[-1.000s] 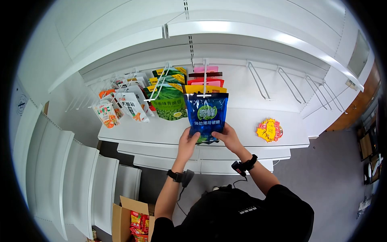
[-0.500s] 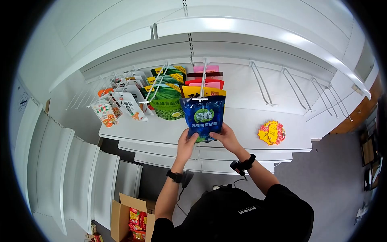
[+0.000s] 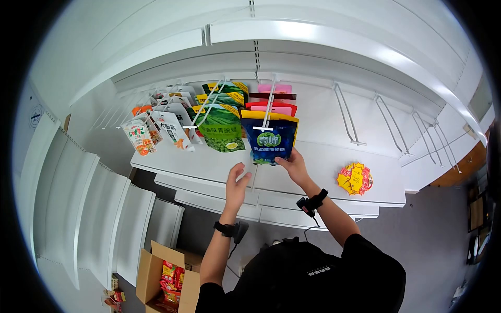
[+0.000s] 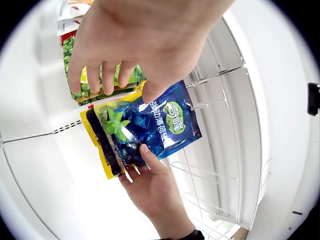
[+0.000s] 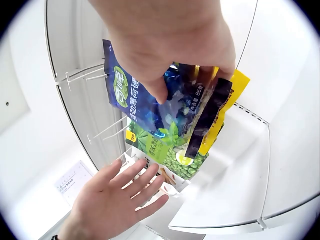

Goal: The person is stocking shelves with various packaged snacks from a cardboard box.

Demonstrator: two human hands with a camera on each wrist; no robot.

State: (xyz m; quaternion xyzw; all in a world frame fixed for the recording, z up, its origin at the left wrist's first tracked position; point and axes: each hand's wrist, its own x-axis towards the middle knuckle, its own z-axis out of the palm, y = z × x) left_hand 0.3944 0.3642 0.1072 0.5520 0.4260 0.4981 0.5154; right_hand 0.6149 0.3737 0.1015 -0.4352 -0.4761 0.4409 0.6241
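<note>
A dark blue hard-candy bag (image 3: pixel 269 141) hangs at the front of a white display hook (image 3: pixel 270 104). My right hand (image 3: pixel 295 168) grips its lower right edge, the thumb lying on the front face and the fingers behind. Behind it on the same hook is a yellow bag (image 5: pixel 239 90), its edge showing past the blue one. My left hand (image 3: pixel 236 189) is off the bag, below and left of it, with fingers spread and nothing in them. Green pea bags (image 3: pixel 223 128) hang just to the left.
White snack bags (image 3: pixel 172 130) and an orange-and-white bag (image 3: pixel 139 136) hang farther left. Bare hooks (image 3: pixel 347 115) stick out on the right. Yellow-and-red price tags (image 3: pixel 355 179) lie on the white shelf (image 3: pixel 313 182). A cardboard box (image 3: pixel 148 274) of red packets stands on the floor.
My left hand has let go of the blue bag and moved down and left. The right hand still holds the bag, which sits slightly higher and farther back against the yellow one.
</note>
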